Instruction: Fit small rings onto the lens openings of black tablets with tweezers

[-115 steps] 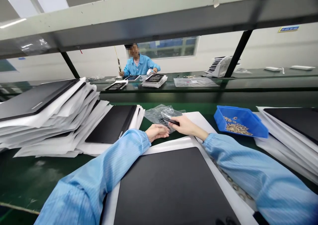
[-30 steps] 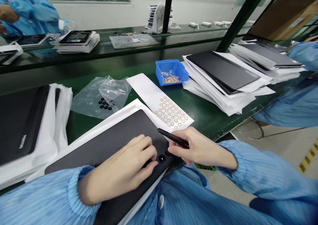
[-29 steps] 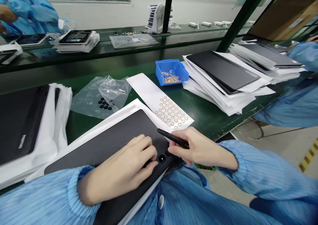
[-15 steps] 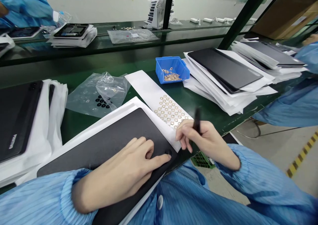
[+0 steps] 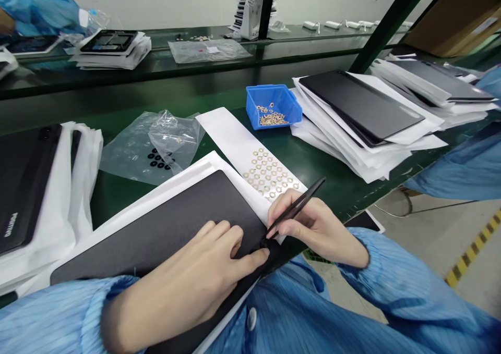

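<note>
A black tablet back cover (image 5: 172,229) lies on white foam wrapping (image 5: 156,193) in front of me. My left hand (image 5: 199,278) rests on it, fingers bent and thumb stretched toward its right corner. Beside the thumb is a small round black piece (image 5: 264,242), partly hidden. My right hand (image 5: 309,223) grips black tweezers (image 5: 299,203), their tips down at that corner close to my left thumb. Behind that hand, a white strip (image 5: 225,130) carries rows of small beige rings (image 5: 266,171).
A blue bin (image 5: 254,117) holds loose rings. Left of the strip, a clear bag (image 5: 129,145) has several black rings (image 5: 156,161) on it. Stacks of wrapped covers stand at left (image 5: 25,187) and right (image 5: 360,104). A shelf (image 5: 219,67) crosses behind. A co-worker's sleeve (image 5: 462,161) shows at right.
My right hand has lowered and turned, bringing the tweezers' tips to the cover's corner. My left hand stays at nearly the same place on the cover. The view has shifted slightly.
</note>
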`<move>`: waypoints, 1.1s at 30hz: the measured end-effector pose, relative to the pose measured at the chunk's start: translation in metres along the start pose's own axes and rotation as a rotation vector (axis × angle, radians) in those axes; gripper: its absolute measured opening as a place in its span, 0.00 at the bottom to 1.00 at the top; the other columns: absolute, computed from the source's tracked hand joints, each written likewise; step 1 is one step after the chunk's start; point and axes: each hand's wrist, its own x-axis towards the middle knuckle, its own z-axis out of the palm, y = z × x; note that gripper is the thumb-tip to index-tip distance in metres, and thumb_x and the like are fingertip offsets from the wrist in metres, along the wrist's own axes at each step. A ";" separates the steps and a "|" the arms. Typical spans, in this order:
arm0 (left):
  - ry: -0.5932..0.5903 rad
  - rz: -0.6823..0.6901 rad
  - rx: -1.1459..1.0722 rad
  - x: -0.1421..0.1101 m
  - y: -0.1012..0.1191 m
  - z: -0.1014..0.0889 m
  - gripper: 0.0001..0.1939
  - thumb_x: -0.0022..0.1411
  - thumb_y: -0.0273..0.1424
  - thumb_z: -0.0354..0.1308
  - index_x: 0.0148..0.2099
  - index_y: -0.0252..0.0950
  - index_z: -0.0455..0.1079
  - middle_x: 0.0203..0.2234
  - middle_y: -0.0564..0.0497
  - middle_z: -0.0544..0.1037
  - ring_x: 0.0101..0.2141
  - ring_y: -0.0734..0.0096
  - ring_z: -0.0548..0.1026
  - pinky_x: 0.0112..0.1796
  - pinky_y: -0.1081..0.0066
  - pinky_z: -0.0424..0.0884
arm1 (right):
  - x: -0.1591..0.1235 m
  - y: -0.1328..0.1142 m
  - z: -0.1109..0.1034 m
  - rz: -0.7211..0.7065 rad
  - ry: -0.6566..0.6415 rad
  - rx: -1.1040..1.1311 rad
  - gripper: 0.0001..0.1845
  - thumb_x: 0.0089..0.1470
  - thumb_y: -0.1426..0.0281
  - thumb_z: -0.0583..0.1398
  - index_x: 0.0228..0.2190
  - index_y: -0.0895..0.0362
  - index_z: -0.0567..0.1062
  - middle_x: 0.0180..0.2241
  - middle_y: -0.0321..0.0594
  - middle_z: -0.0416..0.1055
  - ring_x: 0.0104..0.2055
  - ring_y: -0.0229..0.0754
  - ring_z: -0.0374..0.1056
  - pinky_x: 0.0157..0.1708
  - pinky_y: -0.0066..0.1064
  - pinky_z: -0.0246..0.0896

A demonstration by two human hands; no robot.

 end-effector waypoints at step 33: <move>0.116 0.018 0.047 0.001 -0.001 0.002 0.17 0.64 0.29 0.53 0.54 0.48 0.67 0.30 0.51 0.63 0.29 0.66 0.61 0.29 0.67 0.54 | 0.201 -0.030 0.069 -0.209 -0.139 -0.095 0.07 0.53 0.73 0.59 0.25 0.57 0.66 0.22 0.33 0.69 0.25 0.37 0.71 0.29 0.27 0.67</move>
